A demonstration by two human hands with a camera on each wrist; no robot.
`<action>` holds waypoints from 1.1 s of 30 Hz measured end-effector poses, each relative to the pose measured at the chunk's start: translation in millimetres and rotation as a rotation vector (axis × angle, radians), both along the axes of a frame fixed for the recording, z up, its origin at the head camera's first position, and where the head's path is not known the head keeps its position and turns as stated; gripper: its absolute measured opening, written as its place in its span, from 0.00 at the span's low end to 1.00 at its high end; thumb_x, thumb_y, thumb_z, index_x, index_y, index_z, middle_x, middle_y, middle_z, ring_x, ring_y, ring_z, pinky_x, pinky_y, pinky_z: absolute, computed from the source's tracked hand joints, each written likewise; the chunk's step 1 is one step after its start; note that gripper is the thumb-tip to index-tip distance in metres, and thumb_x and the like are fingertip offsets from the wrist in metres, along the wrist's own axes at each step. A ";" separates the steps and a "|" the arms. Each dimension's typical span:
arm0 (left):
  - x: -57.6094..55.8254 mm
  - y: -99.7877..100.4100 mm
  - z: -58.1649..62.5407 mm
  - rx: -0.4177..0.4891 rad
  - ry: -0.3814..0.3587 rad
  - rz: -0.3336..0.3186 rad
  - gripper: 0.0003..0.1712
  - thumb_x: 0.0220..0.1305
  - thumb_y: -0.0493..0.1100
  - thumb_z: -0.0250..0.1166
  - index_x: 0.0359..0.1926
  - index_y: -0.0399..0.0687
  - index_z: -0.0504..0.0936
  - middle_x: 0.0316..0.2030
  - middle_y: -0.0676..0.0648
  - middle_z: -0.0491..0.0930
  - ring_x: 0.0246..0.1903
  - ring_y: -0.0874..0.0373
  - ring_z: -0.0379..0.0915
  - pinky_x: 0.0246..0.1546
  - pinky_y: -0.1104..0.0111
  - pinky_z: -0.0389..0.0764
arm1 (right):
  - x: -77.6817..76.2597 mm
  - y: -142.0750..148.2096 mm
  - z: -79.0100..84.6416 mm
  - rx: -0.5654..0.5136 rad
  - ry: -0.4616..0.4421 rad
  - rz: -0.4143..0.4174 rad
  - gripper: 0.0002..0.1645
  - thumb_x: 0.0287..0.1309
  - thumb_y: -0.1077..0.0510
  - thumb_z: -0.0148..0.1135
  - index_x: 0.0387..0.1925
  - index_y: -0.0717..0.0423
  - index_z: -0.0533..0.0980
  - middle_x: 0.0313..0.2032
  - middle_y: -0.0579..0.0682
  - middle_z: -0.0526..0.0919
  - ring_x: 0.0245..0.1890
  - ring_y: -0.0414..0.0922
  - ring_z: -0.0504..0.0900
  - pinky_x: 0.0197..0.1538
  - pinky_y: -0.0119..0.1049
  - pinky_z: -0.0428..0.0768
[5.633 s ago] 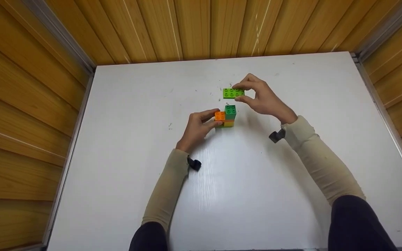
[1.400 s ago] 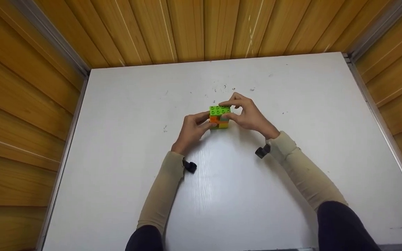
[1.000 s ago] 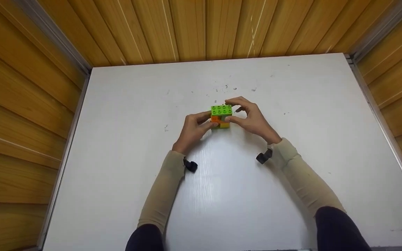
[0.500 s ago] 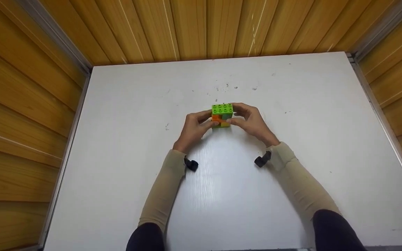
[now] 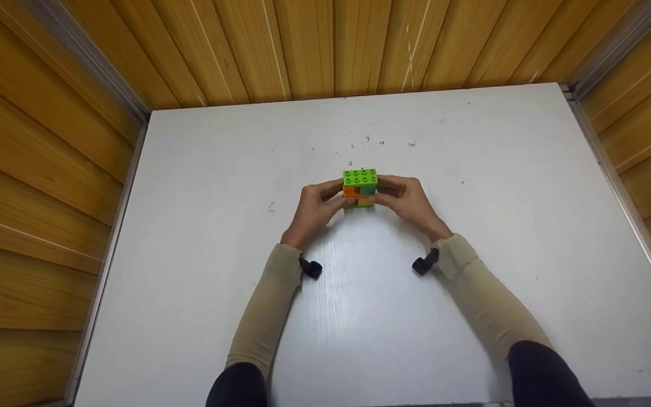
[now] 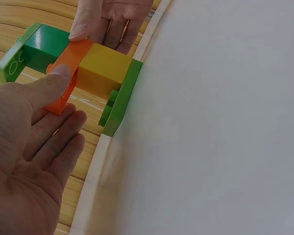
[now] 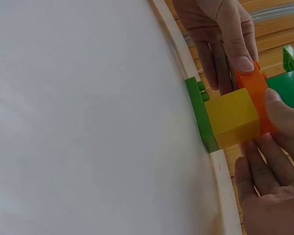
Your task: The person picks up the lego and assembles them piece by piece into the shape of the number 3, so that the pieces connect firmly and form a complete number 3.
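A stack of toy building bricks stands near the table's middle. Its light green top brick (image 5: 360,177) sits on a dark green brick (image 6: 47,45) and overhangs the left side. Below come an orange brick (image 7: 256,93), a yellow brick (image 7: 232,117) and a green base brick (image 6: 123,100) on the tabletop. My left hand (image 5: 315,209) pinches the orange brick's left end, thumb in front and fingers behind. From the other side, my right hand (image 5: 410,203) holds the same orange brick, thumb on its near face. In the head view the fingers behind the stack are partly hidden.
The stack stands on a white table (image 5: 218,169) with small dark marks behind it. Wood-look panels (image 5: 303,51) wall in the back and both sides. A black wrist camera (image 5: 311,268) sits on the left cuff, another on the right.
My right hand has brought the light green brick onto the dark green one and let go of it. It has then slid down to grip the stack's right side. My left hand keeps its hold.
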State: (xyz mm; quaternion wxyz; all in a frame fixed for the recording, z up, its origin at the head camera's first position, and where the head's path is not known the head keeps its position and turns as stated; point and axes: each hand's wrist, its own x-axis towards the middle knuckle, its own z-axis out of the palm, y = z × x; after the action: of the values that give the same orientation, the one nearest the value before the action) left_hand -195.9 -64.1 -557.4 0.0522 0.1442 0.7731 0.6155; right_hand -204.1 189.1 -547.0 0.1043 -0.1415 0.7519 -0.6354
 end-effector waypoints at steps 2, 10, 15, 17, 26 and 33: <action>0.0 0.2 0.6 -0.003 -0.005 0.003 0.26 0.71 0.44 0.74 0.68 0.52 0.83 0.65 0.51 0.84 0.68 0.57 0.79 0.70 0.64 0.78 | -0.5 0.1 0.5 0.012 0.008 -0.006 0.30 0.64 0.59 0.76 0.67 0.54 0.81 0.64 0.56 0.86 0.64 0.52 0.85 0.66 0.34 0.82; -0.7 1.9 1.8 -0.003 -0.007 -0.006 0.26 0.71 0.44 0.73 0.69 0.53 0.83 0.65 0.52 0.84 0.68 0.57 0.78 0.70 0.63 0.78 | -1.0 0.9 3.3 0.019 0.008 -0.022 0.28 0.64 0.60 0.77 0.65 0.55 0.83 0.61 0.57 0.87 0.60 0.52 0.88 0.61 0.32 0.85; 1.4 1.5 7.3 0.000 -0.022 -0.016 0.28 0.71 0.46 0.73 0.70 0.55 0.82 0.67 0.52 0.83 0.68 0.56 0.79 0.71 0.61 0.78 | -0.6 1.5 6.4 0.013 0.002 -0.019 0.26 0.66 0.59 0.76 0.64 0.56 0.83 0.60 0.58 0.88 0.57 0.47 0.89 0.61 0.31 0.85; 2.4 1.5 10.6 -0.001 -0.020 -0.016 0.29 0.70 0.47 0.73 0.71 0.55 0.81 0.67 0.51 0.82 0.68 0.56 0.79 0.71 0.61 0.78 | -0.2 1.8 8.3 0.003 -0.001 -0.021 0.26 0.66 0.58 0.75 0.64 0.57 0.83 0.60 0.59 0.88 0.57 0.46 0.89 0.61 0.31 0.85; 3.2 1.8 22.1 0.024 0.093 -0.026 0.33 0.69 0.47 0.74 0.72 0.47 0.79 0.68 0.45 0.81 0.68 0.53 0.79 0.70 0.61 0.78 | 1.5 4.3 22.8 -0.028 0.017 -0.032 0.25 0.66 0.57 0.76 0.63 0.55 0.84 0.58 0.57 0.89 0.55 0.45 0.90 0.59 0.34 0.87; 0.6 2.7 27.9 -0.051 0.192 -0.018 0.34 0.68 0.47 0.75 0.72 0.44 0.79 0.69 0.46 0.80 0.70 0.54 0.77 0.72 0.62 0.76 | -1.6 7.6 30.8 0.003 0.008 -0.045 0.25 0.68 0.55 0.74 0.63 0.56 0.84 0.58 0.57 0.89 0.54 0.44 0.90 0.58 0.32 0.87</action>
State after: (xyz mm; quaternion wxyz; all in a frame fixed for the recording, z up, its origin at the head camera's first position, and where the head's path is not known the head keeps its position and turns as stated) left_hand -195.3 -61.4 -529.5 -0.0130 0.2079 0.7887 0.5784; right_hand -205.7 196.8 -516.2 0.0870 -0.1269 0.7563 -0.6359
